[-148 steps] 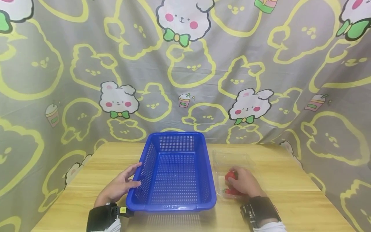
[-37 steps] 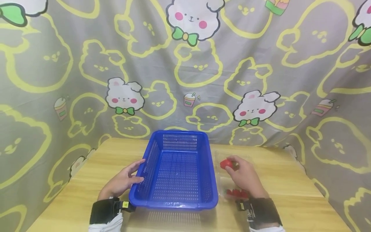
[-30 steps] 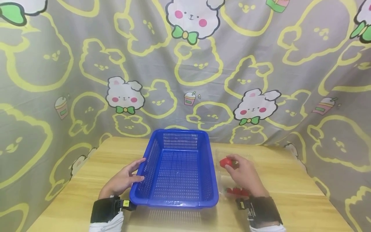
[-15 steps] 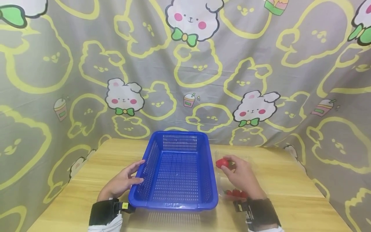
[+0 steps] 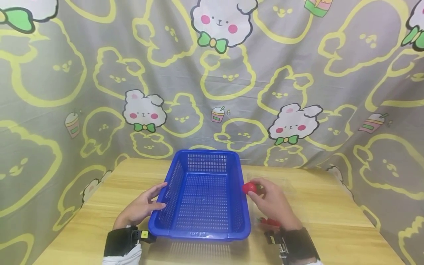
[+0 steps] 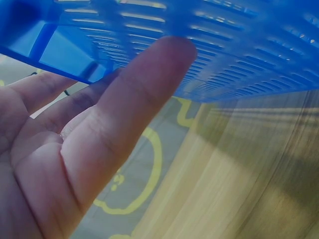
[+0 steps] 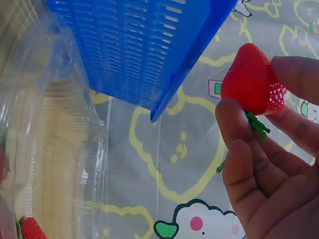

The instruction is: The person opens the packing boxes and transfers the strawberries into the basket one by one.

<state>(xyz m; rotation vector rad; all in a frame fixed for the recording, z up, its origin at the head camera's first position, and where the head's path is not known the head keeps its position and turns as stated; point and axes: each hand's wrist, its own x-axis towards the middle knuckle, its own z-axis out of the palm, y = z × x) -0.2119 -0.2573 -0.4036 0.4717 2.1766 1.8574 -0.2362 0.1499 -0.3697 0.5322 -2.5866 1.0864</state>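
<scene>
A blue perforated plastic basket (image 5: 205, 206) stands on the table with nothing inside. My left hand (image 5: 140, 208) rests against its left side, the fingers and thumb fairly straight; in the left wrist view the thumb (image 6: 129, 94) touches the slotted wall. Between thumb and fingers, my right hand (image 5: 273, 198) pinches a red strawberry (image 5: 249, 188) with green leaves, just by the basket's right rim. The right wrist view shows that strawberry (image 7: 251, 82) held at the fingertips. Below the right hand, more strawberries (image 5: 269, 222) lie in a clear plastic box (image 5: 253, 217), partly hidden by the hand and wrist.
The clear box's lid (image 5: 281, 182) lies folded back behind the right hand. A light wooden table (image 5: 331, 206) carries everything. A grey curtain (image 5: 185, 81) with cartoon rabbits hangs behind and at both sides.
The right hand has lifted a strawberry from the clear box and carried it left to the basket's right rim. The left hand stays at the basket's left side.
</scene>
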